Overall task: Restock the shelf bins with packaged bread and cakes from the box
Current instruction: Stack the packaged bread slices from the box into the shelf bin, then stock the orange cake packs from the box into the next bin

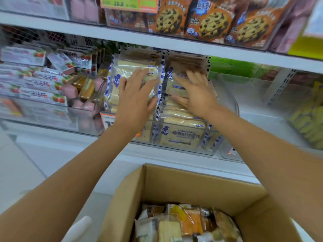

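Observation:
Both my hands reach into the clear shelf bin [183, 149] on the middle shelf, which holds blue-and-white toast bread packs. My left hand [135, 95] lies flat with spread fingers against an upright bread pack [132, 67]. My right hand [194, 92] presses with straight fingers on a second bread pack [187, 65] beside it, thumb low against the stack. More of these packs [181, 135] lie stacked at the bin's front. Below, an open cardboard box [174, 182] holds mixed wrapped bread and cakes [185, 222].
Left of the bread bin sit pink and brown cakes [83, 91] and strawberry boxes [40, 82]. Chocolate-chip cookie packs [209, 20] fill the upper shelf. A clear bin [262, 95] at the right looks mostly bare, with yellow-green packs [309, 123] further right.

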Available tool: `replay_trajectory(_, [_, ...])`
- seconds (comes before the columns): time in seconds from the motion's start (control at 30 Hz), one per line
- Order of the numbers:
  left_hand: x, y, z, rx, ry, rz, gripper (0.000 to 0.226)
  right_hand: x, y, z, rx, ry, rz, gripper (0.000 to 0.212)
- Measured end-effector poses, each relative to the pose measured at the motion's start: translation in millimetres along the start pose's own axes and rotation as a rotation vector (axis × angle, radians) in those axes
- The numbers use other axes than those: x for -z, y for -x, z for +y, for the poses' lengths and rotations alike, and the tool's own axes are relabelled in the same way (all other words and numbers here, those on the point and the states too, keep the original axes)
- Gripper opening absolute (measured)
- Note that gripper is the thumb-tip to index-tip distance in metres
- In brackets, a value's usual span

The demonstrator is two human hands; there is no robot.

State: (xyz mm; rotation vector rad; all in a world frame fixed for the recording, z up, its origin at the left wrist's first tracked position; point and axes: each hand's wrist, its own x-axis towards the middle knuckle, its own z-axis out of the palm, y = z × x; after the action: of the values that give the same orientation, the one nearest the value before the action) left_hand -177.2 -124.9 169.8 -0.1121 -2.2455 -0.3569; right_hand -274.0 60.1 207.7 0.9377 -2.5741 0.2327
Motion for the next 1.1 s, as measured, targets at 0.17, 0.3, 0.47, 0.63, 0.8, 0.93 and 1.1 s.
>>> replay_trajectory(0.17, [24,16,52,0.099,-0.048,-0.083,0.022,27,64,-14,-0.043,-0.110,0.041,0.027])
replay_trajectory(0.3, [37,72,95,0.268,0.209,-0.397,0.009,36,160,-29,-0.124,-0.142,-0.057,0.012])
replay_trajectory(0.47, [24,185,125,0.454,0.194,-0.955,0.018,-15,295,-22,-0.281,-0.303,-0.540,0.008])
replay_trajectory(0.63, [-11,265,123,0.585,0.243,-1.113,0.026,-89,382,6,-0.684,-0.491,-0.734,0.037])
replay_trajectory(0.8, [-51,306,121,0.663,0.320,-1.147,0.017,-145,416,19,-1.114,-0.795,-0.746,0.074])
replay_trajectory(0.93, [-63,317,141,0.684,0.444,-1.169,0.014,-152,413,17,-1.223,-0.819,-0.661,0.025])
replay_trajectory(1.1, [-67,308,185,0.642,0.702,-1.336,0.067,-130,382,20,-1.136,-0.780,-0.625,0.019])
